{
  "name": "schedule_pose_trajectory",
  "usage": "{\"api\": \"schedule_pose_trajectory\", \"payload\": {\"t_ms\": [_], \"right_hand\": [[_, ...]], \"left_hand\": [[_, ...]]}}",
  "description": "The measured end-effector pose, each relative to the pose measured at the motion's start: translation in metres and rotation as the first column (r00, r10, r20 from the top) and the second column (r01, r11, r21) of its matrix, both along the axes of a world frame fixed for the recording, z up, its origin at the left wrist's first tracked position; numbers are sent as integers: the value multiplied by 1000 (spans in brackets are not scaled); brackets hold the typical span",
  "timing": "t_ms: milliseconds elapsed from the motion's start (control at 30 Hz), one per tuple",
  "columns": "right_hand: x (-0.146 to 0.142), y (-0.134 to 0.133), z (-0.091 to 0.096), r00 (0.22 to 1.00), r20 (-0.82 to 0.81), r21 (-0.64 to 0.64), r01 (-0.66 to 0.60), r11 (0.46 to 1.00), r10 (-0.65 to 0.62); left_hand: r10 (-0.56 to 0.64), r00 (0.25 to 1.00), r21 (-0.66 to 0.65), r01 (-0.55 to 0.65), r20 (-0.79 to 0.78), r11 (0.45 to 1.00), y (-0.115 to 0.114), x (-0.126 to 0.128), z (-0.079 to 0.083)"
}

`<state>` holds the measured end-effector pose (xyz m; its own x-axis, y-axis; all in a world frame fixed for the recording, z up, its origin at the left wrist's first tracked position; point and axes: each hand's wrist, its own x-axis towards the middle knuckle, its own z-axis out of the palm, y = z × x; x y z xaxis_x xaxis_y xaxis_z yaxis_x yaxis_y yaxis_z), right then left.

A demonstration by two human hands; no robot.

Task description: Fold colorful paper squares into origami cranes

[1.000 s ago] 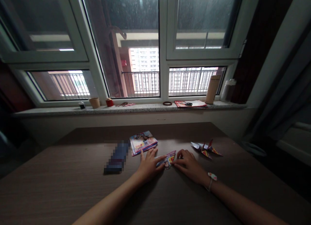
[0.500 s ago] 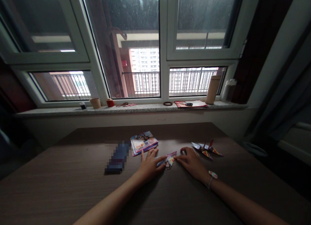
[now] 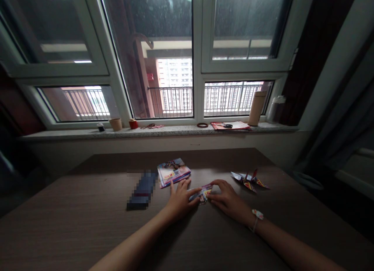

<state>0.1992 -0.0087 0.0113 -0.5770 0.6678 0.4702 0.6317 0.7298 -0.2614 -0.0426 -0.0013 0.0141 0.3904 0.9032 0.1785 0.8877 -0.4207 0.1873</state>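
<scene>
- Two bare hands meet over one small folded paper [image 3: 203, 192], which lies on the brown counter [image 3: 87, 224] just ahead of the person, near its middle.
- The left hand [image 3: 179, 199] lies flat and low, its fingers [image 3: 182, 184] spread apart on the counter, while the thumb reaches right and touches the left end of the folded paper.
- The right hand [image 3: 228, 199] comes in from the other side. Its fingers are drawn close together and bent, with the tips on the paper's right edge. I cannot tell whether they pinch the paper or only press on it.
- The right wrist wears a thin bracelet [image 3: 257, 215] with a pale charm.
- The folded paper is printed in bright pink, yellow and blue, and sits between the two hands, touching both.
- A stack of printed sheets [image 3: 173, 171] lies just beyond the left hand, close to its fingertips.
- A dark oblong thing [image 3: 142, 189], blurred out, lies to the left of that stack.
- A folded paper crane [image 3: 248, 180] in the same bright print stands to the right, near the right hand but apart from it.
- On the windowsill [image 3: 175, 131] behind the counter stand a tan cup [image 3: 116, 124], a red cup [image 3: 133, 123], a tall tan flask [image 3: 256, 107] and a pale jar [image 3: 274, 108], and some red papers [image 3: 235, 125] lie there with scissors on top.
</scene>
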Motion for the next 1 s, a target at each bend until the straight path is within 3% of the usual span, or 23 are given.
{"api": "schedule_pose_trajectory", "payload": {"t_ms": [267,1000], "right_hand": [[-1,-3,8,992,30,-35,-122,992,123],[-1,-4,10,984,52,-105,-162,981,168]], "left_hand": [[9,1000,3,-9,0,1000,-1,1,0],[22,1000,-26,-22,-4,999,-1,3,2]]}}
